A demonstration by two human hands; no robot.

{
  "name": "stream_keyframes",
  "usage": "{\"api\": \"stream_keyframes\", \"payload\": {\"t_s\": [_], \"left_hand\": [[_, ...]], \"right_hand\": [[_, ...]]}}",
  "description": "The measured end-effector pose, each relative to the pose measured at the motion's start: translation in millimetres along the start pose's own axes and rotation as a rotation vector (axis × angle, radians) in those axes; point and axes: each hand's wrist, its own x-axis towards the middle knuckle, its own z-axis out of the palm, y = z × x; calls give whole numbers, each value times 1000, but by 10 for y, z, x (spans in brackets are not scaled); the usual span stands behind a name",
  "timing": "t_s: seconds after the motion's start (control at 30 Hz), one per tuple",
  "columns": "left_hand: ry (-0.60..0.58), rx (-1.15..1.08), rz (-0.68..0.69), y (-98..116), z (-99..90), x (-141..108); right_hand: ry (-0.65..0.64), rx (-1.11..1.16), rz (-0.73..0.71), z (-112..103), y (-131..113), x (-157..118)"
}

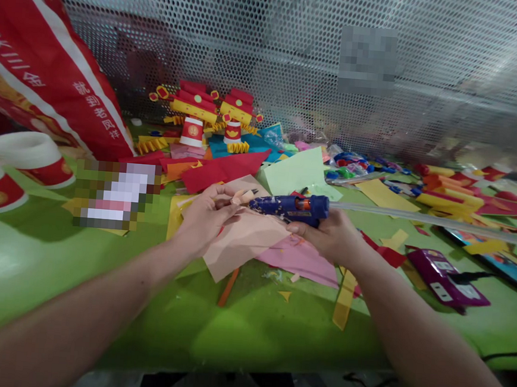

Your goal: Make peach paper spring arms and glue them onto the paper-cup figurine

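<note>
My right hand (326, 237) is wrapped round a blue glue gun (279, 206), whose nozzle points left. A long clear glue stick (418, 217) runs out of its back to the right. Between the fingertips of my left hand (210, 213) is a small peach paper piece (241, 198), close to the nozzle. Whether the nozzle touches it I cannot tell. Beneath both hands lies a peach paper sheet (240, 246), partly over a pink sheet (302, 262).
Two red and yellow paper figures (192, 131) stand at the back by a perforated metal panel (253, 38). Paper cups (41, 158) are at left beside a red bag (63, 65). A purple power strip (446, 277) lies at right. Paper scraps litter the green table (141, 321).
</note>
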Motion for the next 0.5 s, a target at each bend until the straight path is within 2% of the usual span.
{"api": "stream_keyframes", "payload": {"t_s": [0.2,0.37,0.5], "left_hand": [[-5,-40,-10,10,2,-9],[17,-97,1,19,-7,-12],[25,-101,21,19,-5,-10]], "right_hand": [[5,61,8,-38,34,0],[87,16,96,-109,13,3],[102,59,70,-101,5,8]]}}
